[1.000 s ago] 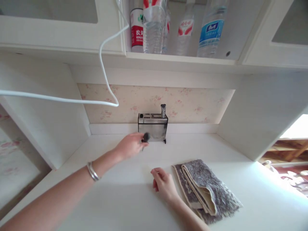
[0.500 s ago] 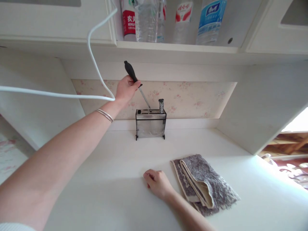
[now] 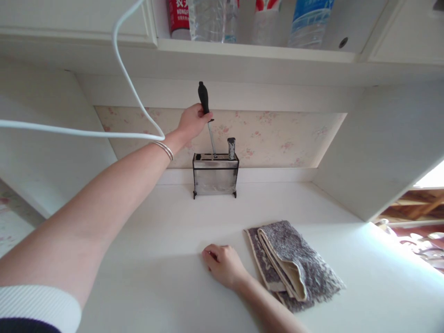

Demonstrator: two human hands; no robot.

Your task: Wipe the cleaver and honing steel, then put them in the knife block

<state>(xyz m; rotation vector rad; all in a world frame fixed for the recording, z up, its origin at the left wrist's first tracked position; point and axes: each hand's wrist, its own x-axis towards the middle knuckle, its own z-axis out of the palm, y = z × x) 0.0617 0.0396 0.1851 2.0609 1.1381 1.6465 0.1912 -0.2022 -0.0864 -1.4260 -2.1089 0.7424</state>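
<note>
My left hand (image 3: 197,120) is closed round the lower end of the black handle of a sharpening steel (image 3: 204,99). The steel's thin metal rod points down, nearly upright, with its tip at a slot in the top of a knife block (image 3: 215,181). The block has a black frame with clear-looking sides and stands by the back wall. Another handle, dark and worn (image 3: 231,148), sticks up from the block's right end. My right hand (image 3: 224,264) rests on the counter in a loose fist, with nothing visible in it, left of a folded grey-brown towel (image 3: 294,263).
A white cable (image 3: 128,76) hangs across the upper left, passing in front of my left wrist. Above the white counter (image 3: 166,286), a cabinet shelf (image 3: 256,49) holds several plastic bottles (image 3: 310,23). Side panels (image 3: 371,143) close in the space.
My left hand has moved right and swung the sharpening steel from a slant to nearly upright, its tip now at the block's slot. The view has shifted slightly. My right hand stays resting.
</note>
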